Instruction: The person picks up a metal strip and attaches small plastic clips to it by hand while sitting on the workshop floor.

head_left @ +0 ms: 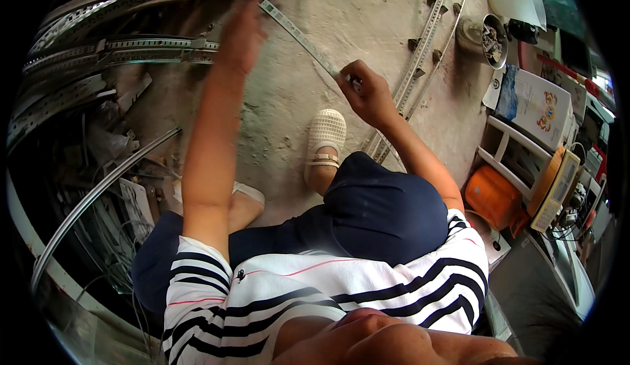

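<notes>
A long slotted metal strip [298,37] runs slantwise from the top edge down to my right hand [369,94]. That hand is closed, its fingers curled round the strip's near end. My left hand [246,33] is stretched far forward beside the strip's upper part, and its fingertips overlap the strip. Motion smears its fingers, so I cannot see whether they grip or only touch. On the floor to the right lie a slotted rail with brackets [420,56] and a thinner rod [453,33].
Stacked slotted metal rails [151,51] fill the left side, above a curved metal tube [98,197]. At the right stand a metal can of small parts [467,33], a white jug [518,0], a cardboard box [538,106], an orange container [489,194] and a yellow-framed scale [554,194].
</notes>
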{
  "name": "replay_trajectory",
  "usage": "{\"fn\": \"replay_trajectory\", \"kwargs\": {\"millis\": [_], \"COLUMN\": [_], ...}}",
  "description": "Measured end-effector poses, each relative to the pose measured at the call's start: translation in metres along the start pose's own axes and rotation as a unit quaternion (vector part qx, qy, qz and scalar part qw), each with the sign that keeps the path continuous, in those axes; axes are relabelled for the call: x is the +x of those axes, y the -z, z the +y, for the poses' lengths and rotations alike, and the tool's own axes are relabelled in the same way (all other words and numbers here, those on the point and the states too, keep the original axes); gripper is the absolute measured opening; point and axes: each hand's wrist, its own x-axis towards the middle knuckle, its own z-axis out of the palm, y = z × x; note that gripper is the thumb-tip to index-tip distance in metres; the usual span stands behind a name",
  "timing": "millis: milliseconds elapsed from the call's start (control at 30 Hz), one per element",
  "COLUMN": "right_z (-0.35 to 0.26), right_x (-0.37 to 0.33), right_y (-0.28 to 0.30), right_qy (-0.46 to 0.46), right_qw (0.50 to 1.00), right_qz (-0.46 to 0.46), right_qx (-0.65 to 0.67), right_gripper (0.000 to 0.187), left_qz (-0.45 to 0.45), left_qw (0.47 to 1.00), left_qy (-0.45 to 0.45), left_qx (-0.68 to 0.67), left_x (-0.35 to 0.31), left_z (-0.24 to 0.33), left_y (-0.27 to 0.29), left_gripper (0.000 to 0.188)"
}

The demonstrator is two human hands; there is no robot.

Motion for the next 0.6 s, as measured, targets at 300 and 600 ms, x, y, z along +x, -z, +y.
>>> {"fn": "replay_trajectory", "kwargs": {"millis": [300, 600], "right_z": [0.004, -0.016], "right_x": [0.010, 0.013], "right_y": [0.007, 0.014], "right_qy": [-0.115, 0.023], "right_qw": [0.978, 0.991], "right_qz": [-0.071, -0.125], "right_qx": [0.160, 0.028], "right_gripper": [0.018, 0.010], "left_qz": [0.002, 0.043], "left_qw": [0.978, 0.990], "left_qy": [-0.012, -0.033], "left_qx": [-0.206, -0.128], "left_x": [-0.049, -0.052], "left_z": [-0.050, -0.044], "left_y": [-0.070, -0.070], "left_gripper": [0.028, 0.028]}}
